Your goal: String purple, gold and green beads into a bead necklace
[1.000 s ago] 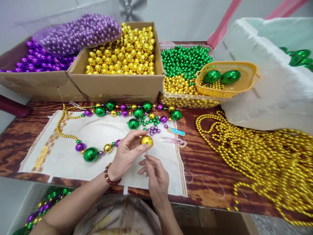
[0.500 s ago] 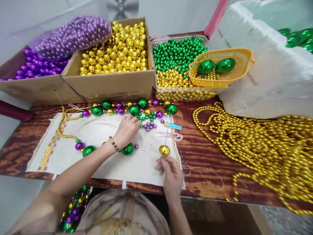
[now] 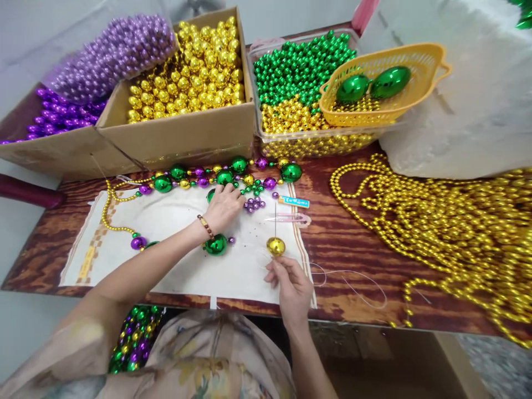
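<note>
My right hand (image 3: 291,285) pinches a thin needle that stands upright with a large gold bead (image 3: 276,246) threaded on it, over the white cloth (image 3: 174,260). My left hand (image 3: 224,205) reaches forward, fingers curled down onto the loose small beads (image 3: 253,204) beside a large green bead (image 3: 225,178); what the fingers hold is hidden. A half-strung necklace of green, purple and gold beads (image 3: 137,241) lies across the cloth, with another big green bead (image 3: 216,244) under my left wrist.
Cardboard boxes of purple beads (image 3: 50,113) and gold beads (image 3: 187,66) stand at the back. A clear tub of green and gold beads (image 3: 299,72) and a yellow basket (image 3: 386,111) sit beside them. Gold bead strands (image 3: 457,233) pile at the right. Small pink scissors (image 3: 291,218) lie nearby.
My left hand let go of the gold bead and reached forward to the loose beads. My right hand moved right with the needle carrying the gold bead.
</note>
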The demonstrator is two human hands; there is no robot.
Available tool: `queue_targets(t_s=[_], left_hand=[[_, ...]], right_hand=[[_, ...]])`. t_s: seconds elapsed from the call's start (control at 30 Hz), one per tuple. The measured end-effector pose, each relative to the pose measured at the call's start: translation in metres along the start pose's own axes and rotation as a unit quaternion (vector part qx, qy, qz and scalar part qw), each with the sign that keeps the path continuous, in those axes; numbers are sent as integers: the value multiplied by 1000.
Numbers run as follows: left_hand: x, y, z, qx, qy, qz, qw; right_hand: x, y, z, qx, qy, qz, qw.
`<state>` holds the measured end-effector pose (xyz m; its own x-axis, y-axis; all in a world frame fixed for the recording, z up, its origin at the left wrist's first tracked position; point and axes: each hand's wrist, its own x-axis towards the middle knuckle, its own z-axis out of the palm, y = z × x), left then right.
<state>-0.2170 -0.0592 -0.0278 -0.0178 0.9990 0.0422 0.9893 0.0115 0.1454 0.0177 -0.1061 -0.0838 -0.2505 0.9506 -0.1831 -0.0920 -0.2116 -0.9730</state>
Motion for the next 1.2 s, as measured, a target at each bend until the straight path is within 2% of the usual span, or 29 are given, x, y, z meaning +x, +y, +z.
queue_targets(t_s=[0.1, 0.17, 0.2, 0.23, 0.33, 0.4, 0.47, 0.53, 0.63, 0.8, 1.03, 1.2], left_hand=[[-7, 4, -14, -98, 51, -38, 993], [-16, 8, -22, -255, 79, -66, 961], [-20, 11, -25, -359, 82, -84, 926], [-25, 14, -27, -465, 77, -105, 876], [-39, 22, -29, -708, 48, -177, 682], [-45, 26, -29, -789, 34, -209, 577], [-50, 27, -29, -832, 30, -221, 507], [-53, 25, -29, -856, 37, -225, 464], [-55, 21, -29, -874, 42, -224, 429], [-55, 18, -30, -890, 28, -217, 401], [-55, 16, -29, -896, 22, -202, 395], [-55, 13, -28, -892, 19, -190, 411]], right_hand=[[0, -3, 2, 5, -4, 3, 1000], [1, -6, 3, 1, -10, 5, 1000], [1, -8, 4, -1, -14, 3, 1000], [0, -10, 4, -3, -18, 1, 1000], [-2, -18, 5, -15, -49, -12, 999], [-5, -24, 4, -32, -85, -24, 996], [-9, -31, 2, -49, -119, -38, 991], [-12, -36, -1, -64, -138, -51, 987], [-15, -40, -4, -85, -148, -60, 983], [-14, -44, -4, -107, -155, -75, 979], [-13, -48, -4, -109, -171, -80, 976], [-15, -46, -5, -101, -168, -72, 978]])
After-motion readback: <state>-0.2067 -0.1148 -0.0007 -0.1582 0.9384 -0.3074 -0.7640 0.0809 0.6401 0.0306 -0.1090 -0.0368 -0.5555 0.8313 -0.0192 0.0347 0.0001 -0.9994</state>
